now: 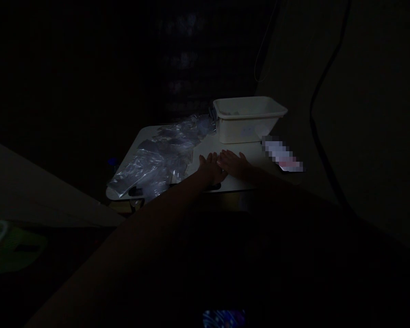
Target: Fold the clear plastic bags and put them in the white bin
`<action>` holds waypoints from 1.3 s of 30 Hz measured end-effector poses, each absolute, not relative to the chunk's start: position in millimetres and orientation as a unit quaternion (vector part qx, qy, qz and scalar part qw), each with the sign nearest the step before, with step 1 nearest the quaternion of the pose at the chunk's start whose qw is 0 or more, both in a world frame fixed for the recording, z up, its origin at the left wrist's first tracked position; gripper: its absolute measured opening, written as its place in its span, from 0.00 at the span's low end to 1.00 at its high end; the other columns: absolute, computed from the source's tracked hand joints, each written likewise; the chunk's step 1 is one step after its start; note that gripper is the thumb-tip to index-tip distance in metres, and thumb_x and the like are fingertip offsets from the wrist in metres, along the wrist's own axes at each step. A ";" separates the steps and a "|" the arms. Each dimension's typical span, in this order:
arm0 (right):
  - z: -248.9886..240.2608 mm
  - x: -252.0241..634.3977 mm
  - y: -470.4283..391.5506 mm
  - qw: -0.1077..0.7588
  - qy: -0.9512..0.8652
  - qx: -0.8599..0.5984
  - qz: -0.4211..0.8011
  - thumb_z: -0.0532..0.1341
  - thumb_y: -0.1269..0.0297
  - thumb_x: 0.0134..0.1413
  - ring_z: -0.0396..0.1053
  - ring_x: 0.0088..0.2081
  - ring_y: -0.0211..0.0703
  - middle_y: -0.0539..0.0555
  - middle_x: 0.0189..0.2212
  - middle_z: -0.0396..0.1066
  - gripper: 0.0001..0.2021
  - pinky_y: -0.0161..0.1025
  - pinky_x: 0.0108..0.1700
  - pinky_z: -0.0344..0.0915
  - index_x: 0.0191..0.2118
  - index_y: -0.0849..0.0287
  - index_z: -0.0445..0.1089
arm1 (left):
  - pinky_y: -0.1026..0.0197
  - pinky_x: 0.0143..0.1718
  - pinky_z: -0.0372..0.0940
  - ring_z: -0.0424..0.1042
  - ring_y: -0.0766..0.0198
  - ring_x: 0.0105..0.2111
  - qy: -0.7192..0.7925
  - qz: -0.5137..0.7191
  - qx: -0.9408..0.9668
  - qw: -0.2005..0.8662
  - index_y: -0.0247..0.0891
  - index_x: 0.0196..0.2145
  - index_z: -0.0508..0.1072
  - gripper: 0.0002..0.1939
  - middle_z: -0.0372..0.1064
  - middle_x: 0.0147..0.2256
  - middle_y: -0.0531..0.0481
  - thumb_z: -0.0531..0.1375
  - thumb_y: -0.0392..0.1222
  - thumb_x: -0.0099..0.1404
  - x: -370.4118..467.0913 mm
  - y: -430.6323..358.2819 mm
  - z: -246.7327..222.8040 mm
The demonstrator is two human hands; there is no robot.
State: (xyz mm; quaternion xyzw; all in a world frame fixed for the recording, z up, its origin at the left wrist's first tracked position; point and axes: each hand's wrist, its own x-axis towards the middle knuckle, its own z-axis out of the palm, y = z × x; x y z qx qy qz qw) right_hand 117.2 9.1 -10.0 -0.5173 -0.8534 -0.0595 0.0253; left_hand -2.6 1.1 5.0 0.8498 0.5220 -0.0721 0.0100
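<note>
Blue-patterned bright rectangle (224, 318) at the lower edge, before a white round-cornered table (205, 148) in a dark room.
Left hand (212, 169) and right hand (232, 164) touch, fingers extended, unclosed, over the table; crumpled clear plastic bags (167, 150) spread leftward, a white rectangular plastic tub (237, 130) stands behind, dim walls (372, 91) around.

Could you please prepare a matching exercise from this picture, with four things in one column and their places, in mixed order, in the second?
Things:
1. White tub
2. Clear plastic
3. Left hand
4. Green basket

Places:
A. Beside the right hand
B. Low at the picture's left edge, off the table
C. On the far side of the table, toward the picture's right
D. Spread over the left part of the table

Right pairs: 1-C, 2-D, 3-A, 4-B
</note>
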 end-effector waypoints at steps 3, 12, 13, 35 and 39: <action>-4.3 116.3 10.7 0.052 -0.842 -0.537 -0.022 0.40 0.55 0.53 0.47 0.53 0.47 0.58 0.53 0.50 0.22 0.55 0.48 0.46 0.50 0.58 0.54 | 0.43 0.49 0.36 0.33 0.51 0.55 0.518 -0.071 0.853 0.010 0.30 0.55 0.39 0.34 0.34 0.56 0.39 0.36 0.55 0.56 -4.3 1.8 4.3; 3.8 125.1 31.0 0.109 -0.768 -0.631 0.007 0.48 0.63 0.46 0.60 0.43 0.46 0.52 0.43 0.64 0.16 0.46 0.42 0.56 0.42 0.54 0.64 | 0.47 0.50 0.37 0.33 0.53 0.55 0.459 -0.084 0.885 0.002 0.28 0.55 0.41 0.36 0.33 0.56 0.39 0.34 0.58 0.56 -12.5 1.2 4.9; 4.5 126.3 32.7 0.105 -0.760 -0.641 0.013 0.48 0.63 0.46 0.61 0.42 0.46 0.52 0.42 0.65 0.15 0.46 0.41 0.56 0.40 0.54 0.65 | 0.47 0.50 0.37 0.33 0.53 0.55 0.450 -0.081 0.889 -0.003 0.28 0.55 0.41 0.36 0.34 0.56 0.39 0.34 0.58 0.56 -13.3 1.0 4.6; 13.6 132.6 39.6 0.084 -0.740 -0.663 0.075 0.53 0.62 0.41 0.63 0.39 0.47 0.55 0.35 0.68 0.11 0.42 0.38 0.58 0.29 0.60 0.69 | 0.54 0.41 0.54 0.58 0.56 0.45 0.516 0.093 0.841 0.133 0.34 0.44 0.58 0.18 0.59 0.45 0.41 0.46 0.44 0.58 -8.8 18.4 14.7; 12.7 135.6 42.6 0.172 -0.758 -0.615 0.132 0.53 0.65 0.41 0.65 0.31 0.39 0.54 0.28 0.69 0.09 0.34 0.33 0.59 0.27 0.63 0.68 | 0.63 0.35 0.58 0.65 0.62 0.36 0.577 0.223 0.734 0.279 0.30 0.42 0.61 0.17 0.65 0.36 0.42 0.53 0.37 0.53 -8.8 29.2 18.3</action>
